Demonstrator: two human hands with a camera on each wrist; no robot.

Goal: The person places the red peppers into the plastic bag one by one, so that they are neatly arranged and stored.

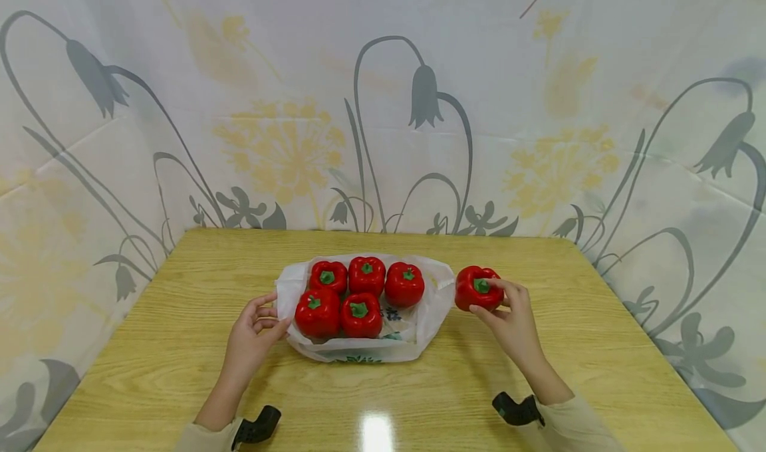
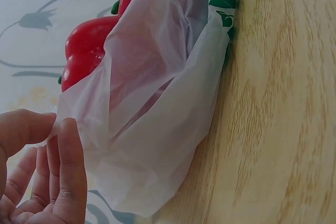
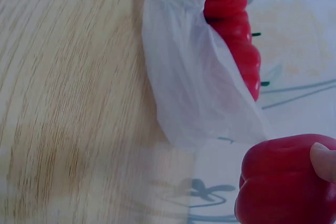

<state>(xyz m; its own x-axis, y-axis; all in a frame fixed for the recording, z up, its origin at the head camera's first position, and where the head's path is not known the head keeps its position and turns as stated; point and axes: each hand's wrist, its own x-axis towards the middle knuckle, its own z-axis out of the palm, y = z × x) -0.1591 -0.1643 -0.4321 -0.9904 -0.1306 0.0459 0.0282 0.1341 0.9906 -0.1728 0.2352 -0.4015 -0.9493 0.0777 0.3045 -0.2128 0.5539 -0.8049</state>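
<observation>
A white plastic bag [image 1: 431,292] with a green leaf print lies spread wide on the table, and several red bell peppers [image 1: 367,276] with green stems sit inside it in two rows. At the bag's left edge, my left hand [image 1: 254,329] pinches the thin plastic between thumb and forefinger, as the left wrist view shows [image 2: 58,156]. Just right of the bag, my right hand [image 1: 509,316] grips another red bell pepper [image 1: 473,291] between thumb and fingers. That pepper is close beside the bag's right edge; whether they touch I cannot tell.
The wooden table [image 1: 598,345] reaches back to a floral-patterned cloth [image 1: 383,139] that hangs behind it and along both sides. A black device [image 1: 257,425] is strapped to the left wrist and a similar black device [image 1: 516,410] to the right one.
</observation>
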